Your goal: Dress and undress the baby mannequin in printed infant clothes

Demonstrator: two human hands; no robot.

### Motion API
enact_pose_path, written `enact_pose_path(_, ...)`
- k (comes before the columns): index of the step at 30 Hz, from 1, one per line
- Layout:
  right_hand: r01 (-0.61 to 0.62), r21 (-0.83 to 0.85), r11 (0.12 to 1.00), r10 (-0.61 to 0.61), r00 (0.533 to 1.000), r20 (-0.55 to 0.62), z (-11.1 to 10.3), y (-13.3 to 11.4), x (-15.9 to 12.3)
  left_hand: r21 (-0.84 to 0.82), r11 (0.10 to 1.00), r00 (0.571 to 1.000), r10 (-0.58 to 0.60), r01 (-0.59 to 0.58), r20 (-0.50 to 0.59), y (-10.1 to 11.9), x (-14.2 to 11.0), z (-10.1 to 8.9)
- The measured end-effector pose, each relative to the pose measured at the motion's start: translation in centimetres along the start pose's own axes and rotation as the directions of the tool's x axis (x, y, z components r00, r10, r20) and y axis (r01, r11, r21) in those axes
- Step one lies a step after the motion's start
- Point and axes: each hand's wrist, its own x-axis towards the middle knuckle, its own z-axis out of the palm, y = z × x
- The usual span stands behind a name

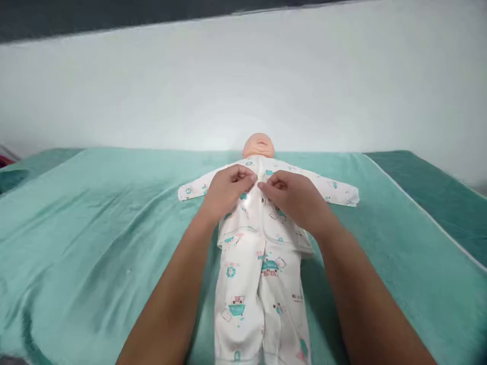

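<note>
A baby doll [258, 145] lies on its back, its head toward the wall. It wears a white printed jacket [243, 219] with both sleeves spread wide, and matching printed pants [239, 289]. My left hand [230, 190] is closed at the upper chest, thumb and fingers pinching the jacket's front edge. Opposite it, my right hand [291, 195] pinches the other side of the same front opening. The fingertips are a short gap apart. A small dark snap button [263, 200] shows just below them on the front edge.
Beneath the doll spreads a teal blanket [114, 223], wrinkled at the left, with a white seam line [418, 205] at the right. A plain white wall [190, 91] rises behind the bed. Some reddish cloth [5, 161] shows at the far left edge.
</note>
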Motion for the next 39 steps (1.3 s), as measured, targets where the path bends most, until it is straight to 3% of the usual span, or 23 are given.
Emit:
enact_pose_path(6, 0.058, -0.372, 0.927, -0.02, 0.994, 0.105, 0.4, -1.5, -1.7, 0.132, 0.988, 0.955, -0.114, 0.081, 0.272, 1.2, -1.1, -2.0)
enact_pose_path(10, 0.136, -0.407, 0.903, -0.082, 0.986, 0.147, 0.2, -1.3, -2.0, 0.2, 0.978, 0.936, -0.118, 0.053, 0.332, 1.2, -1.2, -2.2)
enact_pose_path(15, 0.143, -0.206, 0.968, -0.096, 0.97, 0.222, -0.9, 0.0, -1.5, 0.227, 0.973, 0.932, -0.105, 0.025, 0.346, 1.2, -1.1, -2.1)
enact_pose_path(18, 0.053, 0.077, 0.996, -0.074, 0.949, 0.306, -1.3, 0.7, -1.2, 0.18, 0.982, 0.938, -0.107, 0.049, 0.33, 1.2, -1.2, -2.2)
enact_pose_path(20, 0.006, 0.299, 0.954, -0.109, 0.939, 0.326, -1.4, 1.2, -1.1, 0.091, 0.993, 0.943, -0.096, 0.07, 0.319, 1.2, -1.3, -2.1)
enact_pose_path(23, -0.006, 0.495, 0.869, -0.139, 0.957, 0.256, -0.9, 1.6, -1.1, -0.077, 0.994, 0.951, -0.05, 0.077, 0.305, 1.1, -1.3, -1.9)
enact_pose_path(27, -0.028, 0.601, 0.799, -0.119, 0.972, 0.204, -0.1, 1.8, -1.1, -0.208, 0.975, 0.957, -0.019, 0.083, 0.291, 0.8, -1.1, -1.7)
enact_pose_path(32, -0.037, 0.681, 0.731, -0.128, 0.973, 0.19, 0.3, 2.1, -0.8, -0.26, 0.951, 0.936, -0.071, 0.168, 0.346, 0.5, -1.0, -1.6)
enact_pose_path(39, -0.071, 0.688, 0.722, -0.155, 0.953, 0.261, 0.0, 2.1, -0.8, -0.287, 0.934, 0.937, -0.11, 0.211, 0.331, 0.1, -0.8, -1.4)
